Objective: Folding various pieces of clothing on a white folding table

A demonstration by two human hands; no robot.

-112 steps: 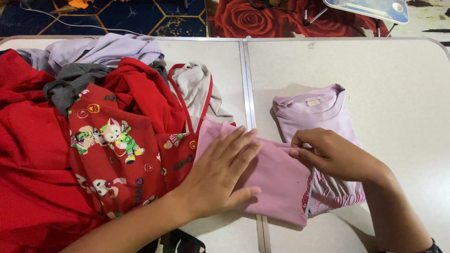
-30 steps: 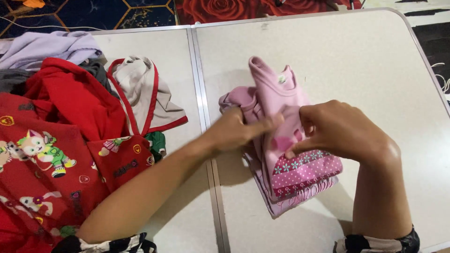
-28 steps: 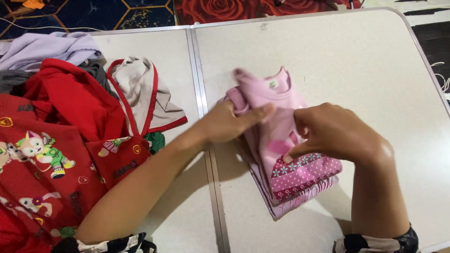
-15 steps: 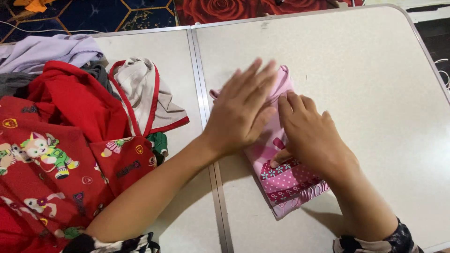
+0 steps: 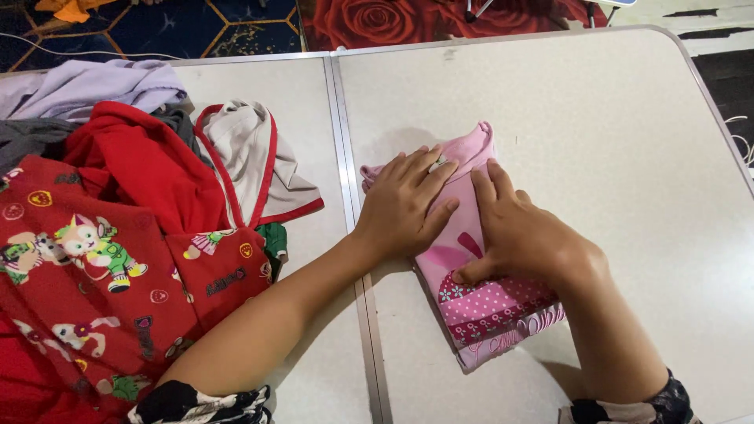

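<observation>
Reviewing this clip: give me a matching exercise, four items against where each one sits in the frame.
Items:
1. left hand
2. right hand
3. red cartoon-print garment
4. lilac garment

Places:
A. far left corner of the table, behind the heap
B. flat on the left half of the folded pink shirt
C. front of the heap, on the table's left part
D. flat on the folded shirt's right half, above its dotted band

Pairs: 1-B, 2-D, 3-C, 4-A
</observation>
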